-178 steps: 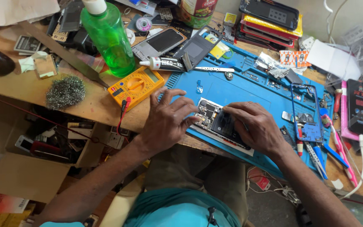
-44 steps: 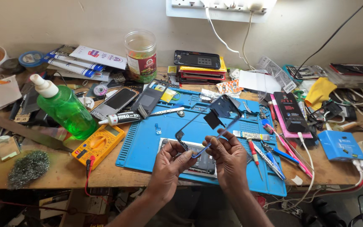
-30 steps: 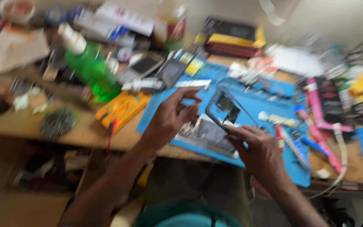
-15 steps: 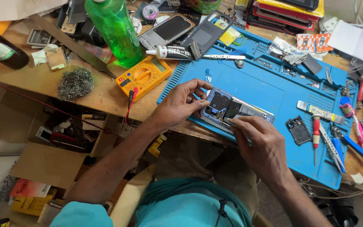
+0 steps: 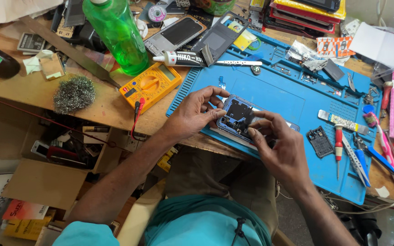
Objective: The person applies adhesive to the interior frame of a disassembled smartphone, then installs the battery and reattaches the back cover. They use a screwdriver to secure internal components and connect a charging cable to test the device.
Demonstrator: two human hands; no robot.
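Since half a second ago both hands have drawn closer together over the phone [image 5: 241,117], which lies much where it lay, back off, on the near part of the blue mat [image 5: 274,93], just inside the mat's front edge.

Left hand [image 5: 196,114] rests palm down at the phone's left end, thumb and forefinger pinching its corner; the forearm runs back over the bench edge toward the body. Right hand [image 5: 279,148] arches over the phone's right half, fingertips curled down onto its dark inner plate, gripping or pressing it, though what lies under the fingers is hidden. The wrist hangs past the mat's front edge.

Bare mat lies open beyond the phone, toward the far side. To the right sit one small black part [image 5: 319,141] and a row of tools, among them one red screwdriver [image 5: 338,145]. Left of the mat are one yellow multimeter [image 5: 150,84], one wad of steel wool [image 5: 74,92] and one green bottle [image 5: 117,34]. One glue tube [image 5: 178,58] lies at the mat's far left corner.
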